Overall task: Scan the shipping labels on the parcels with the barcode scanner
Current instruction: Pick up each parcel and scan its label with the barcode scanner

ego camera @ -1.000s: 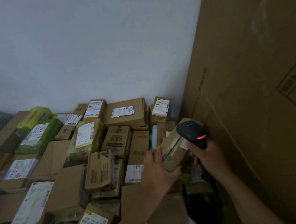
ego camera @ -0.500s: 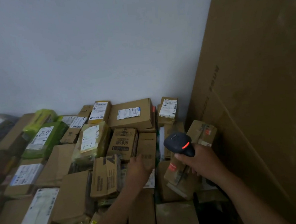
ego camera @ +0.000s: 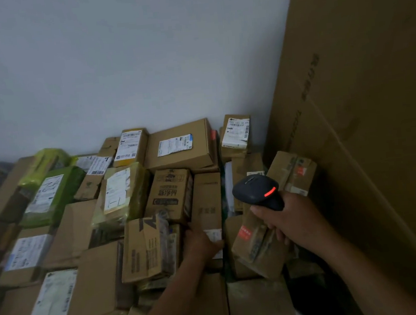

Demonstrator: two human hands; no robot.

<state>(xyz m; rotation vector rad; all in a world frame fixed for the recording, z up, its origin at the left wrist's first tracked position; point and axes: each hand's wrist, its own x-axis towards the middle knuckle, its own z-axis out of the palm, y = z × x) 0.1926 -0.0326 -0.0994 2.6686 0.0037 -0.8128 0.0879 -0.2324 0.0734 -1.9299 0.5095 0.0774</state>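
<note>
Brown cardboard parcels [ego camera: 99, 282] lie in a close pile from the pale wall [ego camera: 142, 62] down to the bottom edge of the view. Many of them show a white label on top. At the right side a very large cardboard sheet [ego camera: 365, 142] stands upright.

The right hand [ego camera: 293, 222] is clenched round the handle of the black barcode scanner [ego camera: 254, 191]. It holds the scanner in the air above the right part of the pile, and the head points away and to the left. A red light strip [ego camera: 270, 192] glows on the scanner's head. Just under this hand a taped parcel [ego camera: 255, 246] with a red sticker leans on its neighbours.

The left hand [ego camera: 200, 243] lies on the lower end of a narrow upright box [ego camera: 207, 198] in the middle of the pile. The thumb crosses a small white label [ego camera: 214, 233] there. The back of the hand faces the camera, so I cannot tell if the fingers grasp the box's edge or only rest on it.

I judge that the step in hand is to prepare this narrow box for scanning, and that its label is not yet read, because the scanner does not aim at it. The next move calls for a free label: the thumb should go off it, or the box should be lifted and turned toward the scanner. Then the scanner's head must swing left and down until it faces the barcode. The label is small and partly hidden, so the aim needs some care.
</note>
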